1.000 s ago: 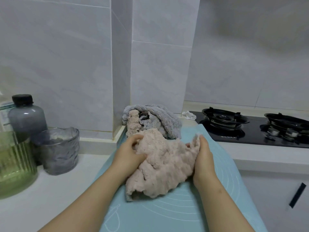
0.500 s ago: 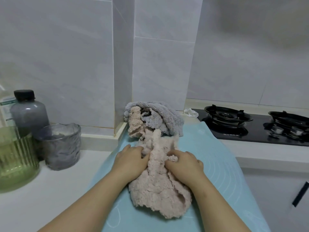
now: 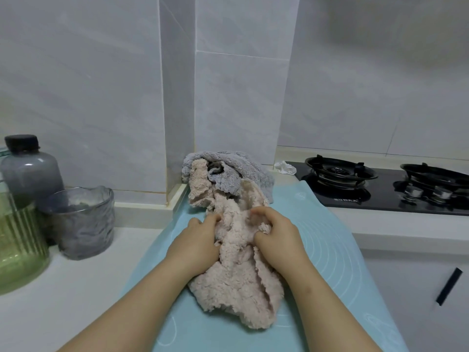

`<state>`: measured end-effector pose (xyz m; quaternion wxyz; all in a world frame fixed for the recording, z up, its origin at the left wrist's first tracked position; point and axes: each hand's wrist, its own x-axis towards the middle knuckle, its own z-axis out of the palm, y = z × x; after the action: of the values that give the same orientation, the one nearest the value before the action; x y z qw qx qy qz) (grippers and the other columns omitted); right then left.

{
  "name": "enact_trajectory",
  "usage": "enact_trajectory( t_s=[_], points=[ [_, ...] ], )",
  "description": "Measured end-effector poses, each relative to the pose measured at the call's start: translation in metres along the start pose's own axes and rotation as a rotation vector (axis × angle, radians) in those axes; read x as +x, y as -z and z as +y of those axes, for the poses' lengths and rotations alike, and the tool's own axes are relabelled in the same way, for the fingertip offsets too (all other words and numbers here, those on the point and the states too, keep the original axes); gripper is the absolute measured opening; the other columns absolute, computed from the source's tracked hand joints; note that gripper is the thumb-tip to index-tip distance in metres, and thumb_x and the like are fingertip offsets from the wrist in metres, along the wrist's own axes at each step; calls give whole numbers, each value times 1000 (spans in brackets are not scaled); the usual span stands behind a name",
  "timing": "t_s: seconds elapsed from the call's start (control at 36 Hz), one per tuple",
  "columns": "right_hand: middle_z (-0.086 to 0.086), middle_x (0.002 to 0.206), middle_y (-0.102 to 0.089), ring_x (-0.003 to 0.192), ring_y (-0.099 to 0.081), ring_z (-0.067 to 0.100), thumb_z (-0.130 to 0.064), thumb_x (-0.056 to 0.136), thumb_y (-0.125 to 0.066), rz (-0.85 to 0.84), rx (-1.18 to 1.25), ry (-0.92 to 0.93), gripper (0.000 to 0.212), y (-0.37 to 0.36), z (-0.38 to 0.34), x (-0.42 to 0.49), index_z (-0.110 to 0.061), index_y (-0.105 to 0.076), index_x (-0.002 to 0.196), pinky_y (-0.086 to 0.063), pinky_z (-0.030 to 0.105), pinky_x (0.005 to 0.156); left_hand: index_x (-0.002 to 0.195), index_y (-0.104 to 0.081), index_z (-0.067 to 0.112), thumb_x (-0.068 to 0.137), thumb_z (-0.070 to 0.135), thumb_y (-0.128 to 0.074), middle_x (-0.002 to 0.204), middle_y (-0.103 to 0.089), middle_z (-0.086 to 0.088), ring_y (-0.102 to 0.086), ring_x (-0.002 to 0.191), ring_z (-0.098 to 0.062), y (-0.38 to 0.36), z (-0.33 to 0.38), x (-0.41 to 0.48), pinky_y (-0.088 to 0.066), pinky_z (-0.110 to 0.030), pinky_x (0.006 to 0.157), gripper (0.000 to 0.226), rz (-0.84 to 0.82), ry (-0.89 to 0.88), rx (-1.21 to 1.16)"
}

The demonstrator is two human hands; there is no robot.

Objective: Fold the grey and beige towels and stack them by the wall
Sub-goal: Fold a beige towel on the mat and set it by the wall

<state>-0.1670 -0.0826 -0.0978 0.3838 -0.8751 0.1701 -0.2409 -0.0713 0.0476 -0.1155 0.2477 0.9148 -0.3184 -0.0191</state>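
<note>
Fingers (image 3: 212, 219) tight on beige towel (image 3: 236, 283), left hand (image 3: 195, 246) and right hand (image 3: 279, 237) closer than before

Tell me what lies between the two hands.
Head view: a bunched ridge of the beige towel lies between left hand and right hand, both gripping it.

A home kitchen is shown. A black glass gas stove (image 3: 380, 196) with two round burners is seen off to the right of the grip of the right hand (image 3: 276, 232). White wall tiles (image 3: 241, 97) are seen behind that grip. Left of the left hand (image 3: 195, 242), a grey plastic bottle with a black cap (image 3: 30, 171) and a clear bumpy glass cup (image 3: 81, 222) are kept on a white counter (image 3: 63, 288).
</note>
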Motion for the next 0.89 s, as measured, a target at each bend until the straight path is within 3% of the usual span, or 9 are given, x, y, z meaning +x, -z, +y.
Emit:
enact_trajectory(
  t_s=[0.08,0.17,0.25,0.31,0.39,0.56,0.67,0.81,0.89],
  points=[
    [-11,125,-54,69,-49,8,1,79,-48,56,26,-14,54,2,3,1,-29,-55,123,-38,20,74,133,-33,26,90,23,-52,110,-52,-4,-52,93,-18,2,2,0,-43,-28,77,47,17,-26,-31],
    [-7,127,-55,81,-48,14,2,79,-48,114,44,-30,53,3,6,1,-29,-56,121,-41,22,76,110,-42,24,85,9,-55,82,-56,5,-48,70,-8,5,4,-2,-36,-20,60,32,68,-74,-184],
    [-7,129,-55,91,-53,16,2,79,-47,176,42,-53,53,7,6,1,-29,-56,121,-41,24,78,91,-44,24,78,1,-55,71,-55,10,-49,67,-5,11,4,-3,-32,-11,55,29,232,-52,-370],
    [-7,128,-56,104,-55,14,1,80,-48,227,48,-75,52,11,7,1,-28,-56,122,-37,22,77,79,-43,27,77,0,-54,69,-54,9,-48,67,-8,18,4,-3,-31,-13,56,30,400,-16,-435],
    [-6,128,-56,106,-57,18,-1,81,-48,266,44,-131,49,16,9,2,-29,-56,121,-41,26,77,74,-41,22,77,3,-50,70,-51,6,-48,73,-22,29,-1,-4,-33,-30,59,21,556,117,-451],
    [-1,112,-59,97,-51,20,-16,83,-54,82,-131,-314,35,17,16,0,-27,-58,116,-44,30,77,79,-47,25,77,33,-54,98,-55,0,-53,93,-22,31,-14,-7,-43,-32,79,11,146,268,-105],
    [0,111,-62,105,-53,25,-27,82,-52,81,-176,-340,29,18,14,-1,-28,-60,110,-46,35,86,117,-47,36,83,50,-48,121,-54,-3,-50,112,-26,21,-10,-7,-42,-31,84,37,135,246,53],
    [-1,110,-62,109,-51,26,-31,83,-50,71,-168,-353,26,17,12,-1,-30,-61,106,-44,39,91,115,-54,35,84,29,-60,119,-59,6,-53,110,-19,16,-10,-5,-42,-26,86,32,125,102,-67],
    [-2,104,-63,105,-53,25,-30,81,-51,96,-115,-370,23,18,12,-1,-28,-63,101,-45,41,92,87,-57,34,81,9,-58,86,-57,7,-53,81,-13,19,-9,-3,-39,-24,65,26,161,69,-177]
  ],
)
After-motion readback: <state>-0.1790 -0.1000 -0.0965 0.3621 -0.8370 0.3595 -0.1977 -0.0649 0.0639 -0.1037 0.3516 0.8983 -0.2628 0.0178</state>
